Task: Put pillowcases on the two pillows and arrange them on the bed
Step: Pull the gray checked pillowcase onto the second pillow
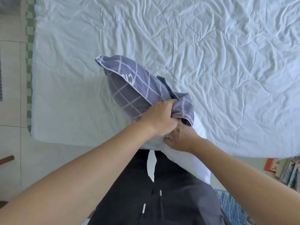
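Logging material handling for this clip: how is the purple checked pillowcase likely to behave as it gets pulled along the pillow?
The pillowcase is probably floppy: it bunches into folds where the left hand grips its open end. It likely drags rather than slides, since it wrinkles over the white pillow that the right hand pinches. It looks light.

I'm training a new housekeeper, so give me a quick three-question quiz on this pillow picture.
1. True or false: the pillowcase covers the whole pillow.
2. Which hand grips the pillowcase's open edge: A left, B right?
3. What does the pillow's covered end rest on?

Key:
1. False; its near end is bare.
2. A; the left hand bunches it, while the right hand pinches the pillow.
3. The bed.
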